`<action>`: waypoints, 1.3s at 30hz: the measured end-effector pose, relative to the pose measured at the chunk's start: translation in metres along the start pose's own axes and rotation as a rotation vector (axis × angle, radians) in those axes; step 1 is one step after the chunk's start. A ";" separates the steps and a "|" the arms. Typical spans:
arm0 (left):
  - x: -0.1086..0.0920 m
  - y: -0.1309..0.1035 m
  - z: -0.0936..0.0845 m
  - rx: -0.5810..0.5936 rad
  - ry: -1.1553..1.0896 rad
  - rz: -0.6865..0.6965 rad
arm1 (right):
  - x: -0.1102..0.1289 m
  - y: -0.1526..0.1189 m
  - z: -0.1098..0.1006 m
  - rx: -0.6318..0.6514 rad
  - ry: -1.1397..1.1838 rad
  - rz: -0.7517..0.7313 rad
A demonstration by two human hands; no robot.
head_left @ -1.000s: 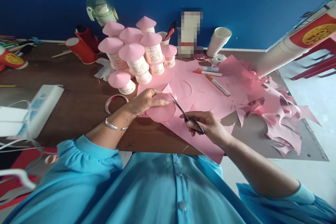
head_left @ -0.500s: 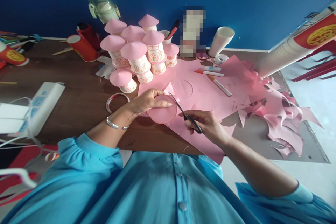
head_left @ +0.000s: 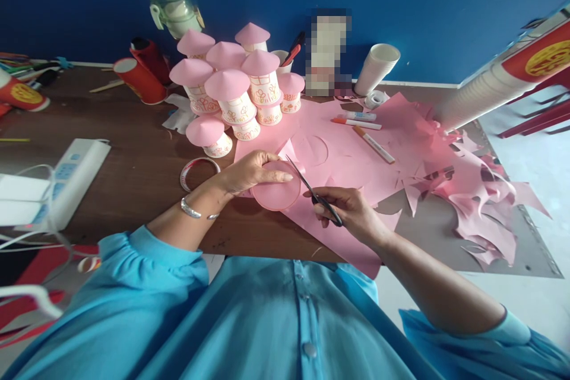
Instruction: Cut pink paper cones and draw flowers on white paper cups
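My left hand (head_left: 262, 171) pinches a round pink paper disc (head_left: 276, 195) at its upper edge, thumb lying across the top. In my right hand (head_left: 345, 208) is a pair of scissors (head_left: 306, 182) with dark handles. Its blades point up and left, at the right side of the disc, and look closed or nearly so. A pink paper sheet (head_left: 347, 160) lies under and beyond both hands. Behind my left hand stand several paper-cup towers with pink cone roofs (head_left: 227, 84) and drawn flowers.
A roll of tape (head_left: 182, 178) lies left of my left wrist. Markers (head_left: 374, 145) rest on the pink sheet. Curled pink scraps (head_left: 485, 202) spread at the right, below long stacked paper cups (head_left: 472, 101). A white power strip (head_left: 75, 178) with cables sits at the left.
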State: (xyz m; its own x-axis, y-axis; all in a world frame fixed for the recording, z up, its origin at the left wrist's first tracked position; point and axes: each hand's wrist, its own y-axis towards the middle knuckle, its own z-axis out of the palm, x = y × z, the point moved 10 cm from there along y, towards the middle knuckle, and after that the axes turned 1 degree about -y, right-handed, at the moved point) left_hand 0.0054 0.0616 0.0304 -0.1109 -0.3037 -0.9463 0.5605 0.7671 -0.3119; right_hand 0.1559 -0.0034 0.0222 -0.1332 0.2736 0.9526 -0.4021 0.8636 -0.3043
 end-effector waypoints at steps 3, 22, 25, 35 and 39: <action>0.000 0.000 0.000 -0.002 0.002 -0.005 | 0.000 0.000 0.000 0.002 -0.002 0.000; 0.006 0.000 0.001 0.053 0.007 -0.018 | -0.003 -0.004 -0.003 0.022 -0.056 0.001; 0.006 0.000 0.002 0.068 0.002 -0.010 | -0.002 -0.005 -0.003 0.025 -0.048 0.000; 0.006 0.001 0.001 0.071 0.026 -0.014 | -0.004 -0.006 -0.005 0.028 -0.029 -0.002; 0.006 0.001 -0.001 0.047 0.037 -0.015 | -0.004 -0.007 -0.005 0.028 -0.025 -0.007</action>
State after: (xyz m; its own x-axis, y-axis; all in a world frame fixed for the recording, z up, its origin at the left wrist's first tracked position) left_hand 0.0040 0.0612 0.0245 -0.1488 -0.2933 -0.9444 0.5964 0.7351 -0.3223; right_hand 0.1635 -0.0079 0.0208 -0.1533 0.2568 0.9542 -0.4283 0.8530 -0.2983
